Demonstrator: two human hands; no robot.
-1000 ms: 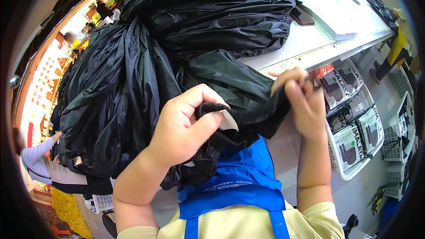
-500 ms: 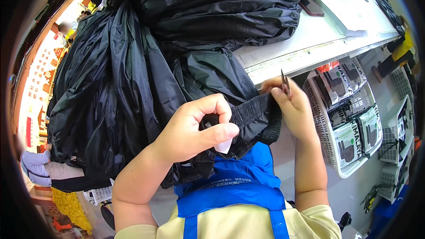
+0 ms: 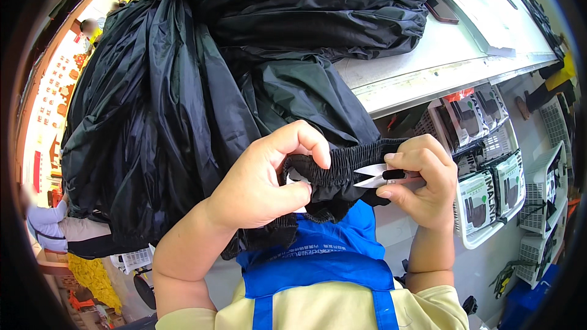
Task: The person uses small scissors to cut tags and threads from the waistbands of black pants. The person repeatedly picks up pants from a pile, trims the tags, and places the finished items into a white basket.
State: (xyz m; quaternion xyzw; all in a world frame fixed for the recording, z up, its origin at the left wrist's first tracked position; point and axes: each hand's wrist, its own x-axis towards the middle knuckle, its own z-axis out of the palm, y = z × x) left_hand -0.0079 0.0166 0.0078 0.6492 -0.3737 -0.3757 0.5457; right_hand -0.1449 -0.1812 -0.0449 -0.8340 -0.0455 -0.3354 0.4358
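A black, ribbed elastic cuff of thin shiny fabric (image 3: pixel 333 170) is hanging in front of the blue apron (image 3: pixel 315 278), just off the front edge of the surface. The left hand (image 3: pixel 260 174) is gripping its left end, the fingers curling closed with the thumb pressing beneath; a small white tag (image 3: pixel 301 210) is showing partly, just below the thumb. The right hand (image 3: pixel 425 174) is holding a pair of small silver snips with a black part at the pivot (image 3: pixel 375 170), its fingers closing around the handles. The blades are standing apart and pointing left at the cuff; whether they are touching it, I cannot tell.

Behind the hands, a large heap of glossy black fabric (image 3: pixel 165 116) is covering the left part of the white surface (image 3: pixel 422 76) and spilling past its front edge. Beside the heap's right end, a flat dark rectangular device (image 3: pixel 445 12) is lying on the surface. A grey flat strip (image 3: pixel 500 52) is resting near the front edge, toward the right corner. Below that edge, a white plastic basket (image 3: pixel 482 241) is holding flat black-and-white packages (image 3: pixel 478 205).
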